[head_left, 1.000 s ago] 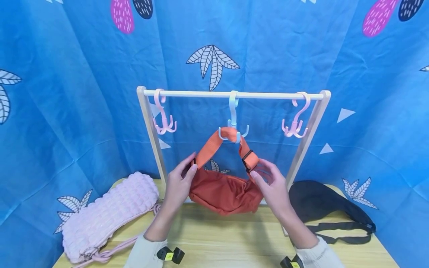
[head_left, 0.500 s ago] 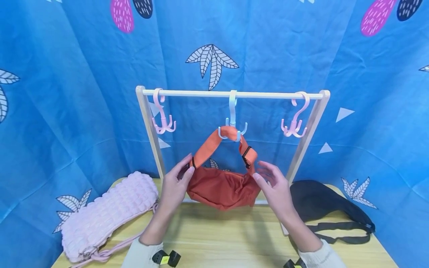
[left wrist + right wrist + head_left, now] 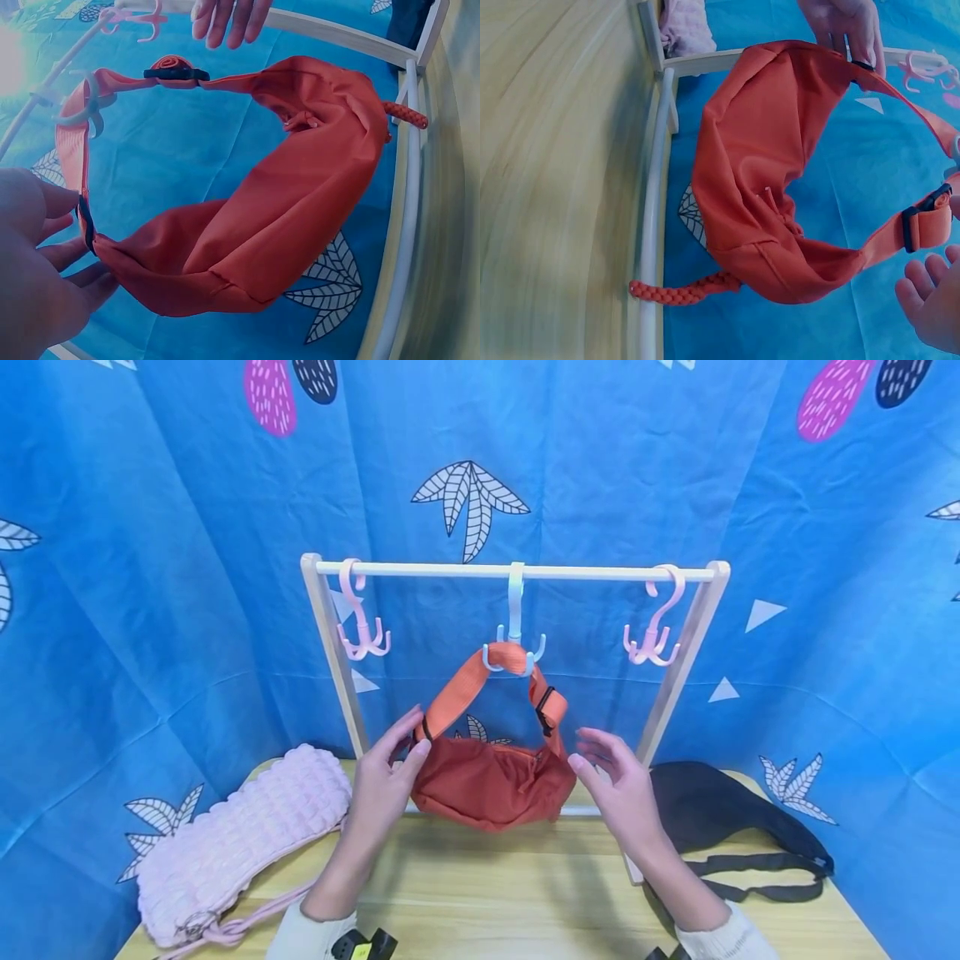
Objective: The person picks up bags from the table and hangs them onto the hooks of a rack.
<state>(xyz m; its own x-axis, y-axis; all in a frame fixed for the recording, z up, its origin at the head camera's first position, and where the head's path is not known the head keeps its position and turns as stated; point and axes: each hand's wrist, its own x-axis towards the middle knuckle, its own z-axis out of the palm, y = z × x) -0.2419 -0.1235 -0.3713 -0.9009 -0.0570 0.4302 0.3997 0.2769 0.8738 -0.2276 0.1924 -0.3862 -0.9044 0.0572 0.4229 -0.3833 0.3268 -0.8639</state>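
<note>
A rust-red shoulder bag (image 3: 491, 781) hangs by its orange strap (image 3: 459, 693) from the blue hook (image 3: 515, 610) in the middle of the rack. My left hand (image 3: 384, 777) pinches the left end of the strap beside a black ring, thumb in front and fingers partly hidden behind, as the left wrist view also shows. To the right of the bag, my right hand (image 3: 618, 781) stands apart from it with loosely bent fingers and holds nothing. The strap's rolled end and black buckle (image 3: 546, 710) sit near that hand. A braided cord (image 3: 682, 292) dangles below the bag.
Pink hooks (image 3: 363, 631) (image 3: 652, 631) hang near both ends of the white rack bar (image 3: 435, 570). A puffy pink bag (image 3: 247, 839) lies on the wooden table (image 3: 495, 902) at left, a black bag (image 3: 705, 806) at right. Blue patterned cloth (image 3: 637, 468) stands behind.
My right hand has let go of the strap's buckle side and moved slightly right. My left hand stays at the strap, while the bag has settled a little higher under the hook.
</note>
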